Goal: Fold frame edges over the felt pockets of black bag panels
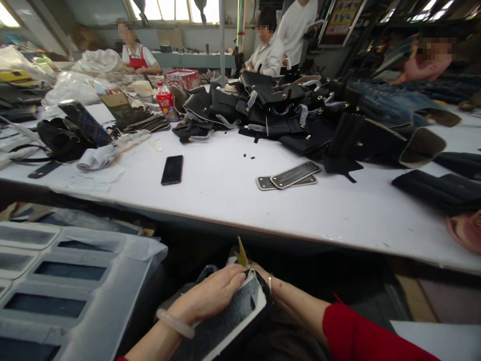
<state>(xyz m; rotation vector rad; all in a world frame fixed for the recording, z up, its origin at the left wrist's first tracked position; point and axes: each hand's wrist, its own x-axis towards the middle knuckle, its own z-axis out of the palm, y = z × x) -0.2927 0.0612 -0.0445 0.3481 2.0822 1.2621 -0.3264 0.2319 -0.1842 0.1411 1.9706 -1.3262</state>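
In my lap is a dark bag piece (236,313) with a pale border, its near end running out of the bottom of the view. My left hand (221,288) lies over its far left side, fingers together and bent over the edge, gripping it. At the far right corner is my right hand (261,273), touching the same piece; its fingers are hidden behind it. A yellow pointed strip (241,253) sticks up just beyond both hands; what holds it does not show.
A white table (218,200) stretches ahead, bearing a phone (172,170), two overlapping strap pieces (295,174) and a heap of black bags (278,105). A red bottle (165,102) stands behind. At left is a pale sheet with dark panels (69,271). Several people sit or stand beyond.
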